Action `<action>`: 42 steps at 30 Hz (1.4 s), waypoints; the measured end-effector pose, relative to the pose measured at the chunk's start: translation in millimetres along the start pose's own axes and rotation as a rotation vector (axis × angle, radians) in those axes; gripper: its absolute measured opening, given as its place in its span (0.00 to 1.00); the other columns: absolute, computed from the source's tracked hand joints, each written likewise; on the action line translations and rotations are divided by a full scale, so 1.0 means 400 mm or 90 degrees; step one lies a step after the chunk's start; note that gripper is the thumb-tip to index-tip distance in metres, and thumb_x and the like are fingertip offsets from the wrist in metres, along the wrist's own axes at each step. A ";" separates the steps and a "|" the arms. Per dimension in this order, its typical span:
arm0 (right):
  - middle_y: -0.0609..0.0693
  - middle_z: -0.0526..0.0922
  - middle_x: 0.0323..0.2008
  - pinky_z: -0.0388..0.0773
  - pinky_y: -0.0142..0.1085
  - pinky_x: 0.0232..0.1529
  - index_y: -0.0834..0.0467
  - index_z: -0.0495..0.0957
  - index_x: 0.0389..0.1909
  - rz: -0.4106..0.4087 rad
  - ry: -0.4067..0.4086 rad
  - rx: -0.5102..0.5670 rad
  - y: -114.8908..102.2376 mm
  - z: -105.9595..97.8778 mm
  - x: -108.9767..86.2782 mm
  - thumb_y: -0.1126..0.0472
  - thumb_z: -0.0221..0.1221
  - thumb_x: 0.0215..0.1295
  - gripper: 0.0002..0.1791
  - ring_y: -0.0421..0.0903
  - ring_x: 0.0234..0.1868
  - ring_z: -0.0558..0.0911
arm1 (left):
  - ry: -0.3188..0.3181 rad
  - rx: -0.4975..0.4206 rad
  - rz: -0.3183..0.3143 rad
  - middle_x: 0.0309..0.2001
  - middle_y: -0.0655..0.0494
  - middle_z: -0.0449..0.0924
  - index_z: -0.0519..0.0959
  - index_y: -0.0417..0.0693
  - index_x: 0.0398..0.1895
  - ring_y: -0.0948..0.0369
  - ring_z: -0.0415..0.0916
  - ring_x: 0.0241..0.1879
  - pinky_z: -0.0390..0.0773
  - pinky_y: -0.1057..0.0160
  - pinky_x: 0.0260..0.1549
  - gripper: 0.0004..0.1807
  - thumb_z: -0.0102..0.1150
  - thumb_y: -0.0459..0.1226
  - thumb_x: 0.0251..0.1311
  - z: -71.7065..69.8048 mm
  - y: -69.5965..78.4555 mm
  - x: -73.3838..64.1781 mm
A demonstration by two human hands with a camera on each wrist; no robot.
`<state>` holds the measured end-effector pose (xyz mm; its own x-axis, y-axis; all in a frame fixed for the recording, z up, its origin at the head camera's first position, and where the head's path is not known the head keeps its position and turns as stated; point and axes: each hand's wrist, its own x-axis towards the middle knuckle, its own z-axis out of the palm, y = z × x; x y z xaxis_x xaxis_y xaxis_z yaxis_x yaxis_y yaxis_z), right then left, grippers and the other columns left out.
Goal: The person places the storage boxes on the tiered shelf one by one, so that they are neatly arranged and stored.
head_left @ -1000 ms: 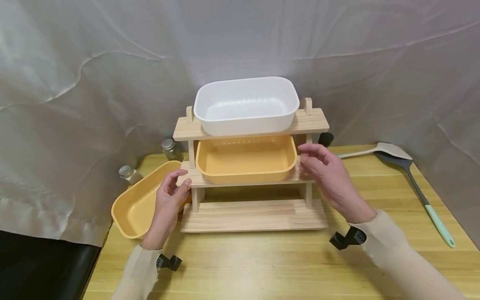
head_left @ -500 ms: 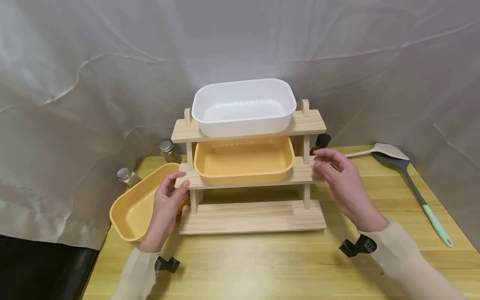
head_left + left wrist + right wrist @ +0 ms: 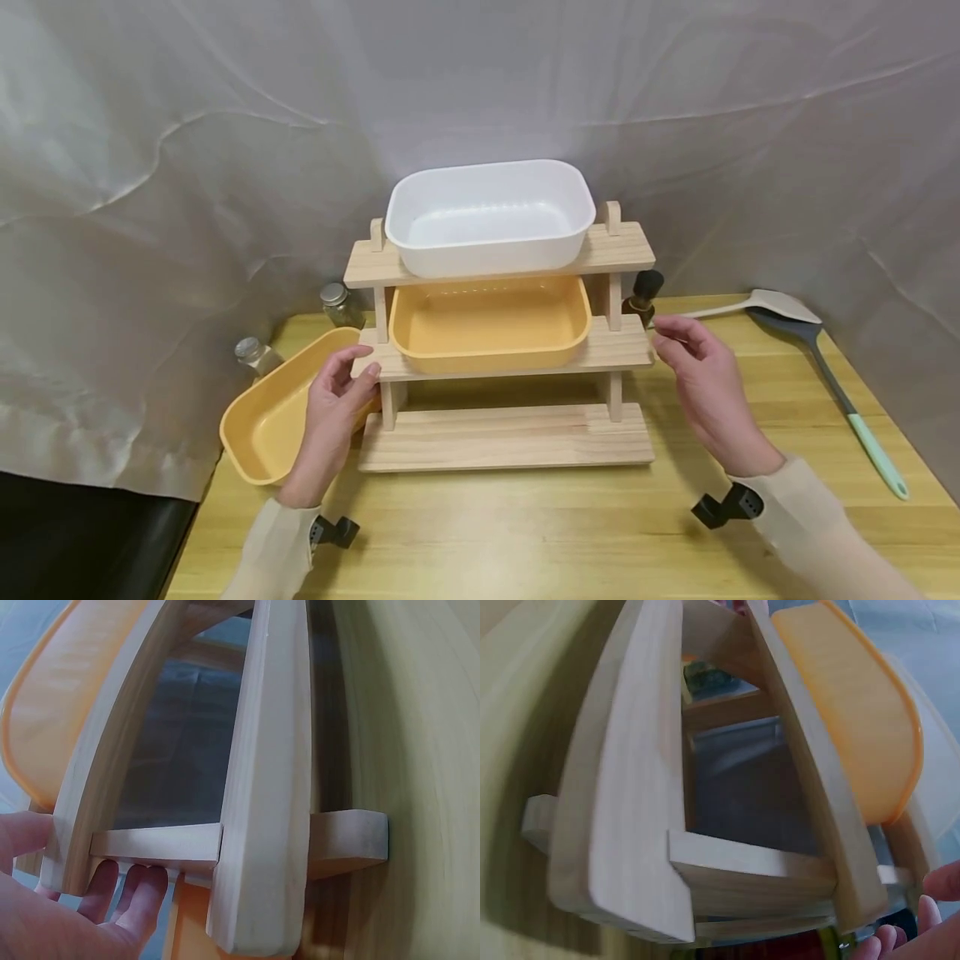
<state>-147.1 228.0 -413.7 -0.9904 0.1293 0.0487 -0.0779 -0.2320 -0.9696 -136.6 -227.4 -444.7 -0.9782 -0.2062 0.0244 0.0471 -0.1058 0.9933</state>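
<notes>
A three-tier wooden shelf rack point(image 3: 510, 437) stands on the table. My left hand point(image 3: 335, 417) holds the left end of its middle tier, thumb on top and fingers beneath, as the left wrist view shows. My right hand point(image 3: 708, 387) hovers just off the tier's right end, fingers loosely bent, holding nothing. A yellow bin point(image 3: 491, 321) sits on the middle tier, and a white bin point(image 3: 491, 221) on the top tier. Only a bare board point(image 3: 262, 787) shows at the bottom tier.
Another yellow bin point(image 3: 281, 417) lies left of the rack, partly behind my left hand. Two glass jars point(image 3: 341, 304) stand behind it. A black-capped bottle point(image 3: 647, 287) is behind the rack's right side. A pale spatula point(image 3: 783, 304) and a dark turner point(image 3: 832, 371) lie at right.
My right hand has moved rightward, away from the yellow bin's right edge to beyond the tier's end. My left hand stays at the left end.
</notes>
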 end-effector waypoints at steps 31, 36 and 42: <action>0.53 0.56 0.83 0.82 0.30 0.54 0.59 0.74 0.75 0.110 -0.141 0.089 0.062 -0.036 0.023 0.69 0.61 0.82 0.25 0.36 0.52 0.79 | 0.019 -0.018 0.033 0.64 0.42 0.74 0.68 0.36 0.75 0.58 0.82 0.51 0.86 0.58 0.53 0.27 0.63 0.28 0.78 -0.016 0.027 -0.019; 0.54 0.53 0.84 0.83 0.30 0.54 0.58 0.75 0.74 0.124 -0.148 0.097 0.061 -0.037 0.027 0.69 0.61 0.81 0.24 0.36 0.51 0.82 | 0.040 0.000 0.039 0.68 0.41 0.71 0.66 0.41 0.79 0.55 0.77 0.58 0.84 0.60 0.56 0.29 0.61 0.30 0.79 -0.041 0.043 -0.037; 0.53 0.57 0.80 0.83 0.31 0.54 0.59 0.74 0.73 0.127 -0.151 0.100 0.059 -0.037 0.030 0.70 0.61 0.81 0.23 0.38 0.51 0.83 | 0.063 0.023 0.045 0.68 0.49 0.72 0.66 0.45 0.80 0.54 0.74 0.64 0.83 0.62 0.57 0.29 0.60 0.31 0.80 -0.077 0.063 -0.064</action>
<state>-159.2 238.2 -439.7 -0.9855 -0.1567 -0.0658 0.1214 -0.3778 -0.9179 -104.0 -254.7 -423.6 -0.9477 -0.3078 0.0844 0.1058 -0.0532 0.9930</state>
